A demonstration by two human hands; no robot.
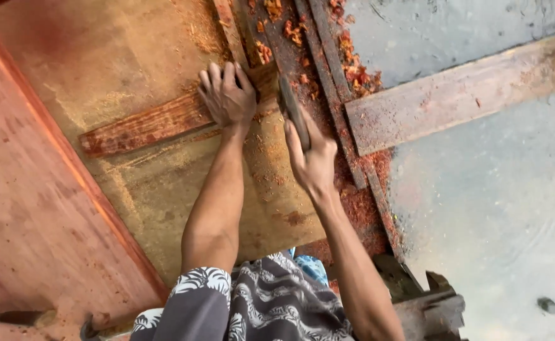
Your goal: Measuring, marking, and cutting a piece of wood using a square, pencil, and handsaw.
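While the left hand (228,95) presses flat, fingers spread, on a reddish wooden strip (151,125), right hand (312,158) closed around a dark tool handle (293,110)

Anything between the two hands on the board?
Head view: between the left hand, pressing the reddish wood strip, and the right hand, gripping a dark tool, only sawdust-covered board.

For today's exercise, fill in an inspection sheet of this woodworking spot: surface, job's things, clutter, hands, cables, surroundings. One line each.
Surface: broad wooden board, dusted with sawdust.
Job's things: reddish wood strip lying flat on the board; dark flat tool, kind unclear.
Clutter: reddish wood chips along narrow slats; more shavings below.
Hands: left hand pressed flat on the strip; right hand gripping the tool.
Cables: nothing seen.
Surroundings: pale plank over a grey concrete floor; red panel at left; patterned garment.
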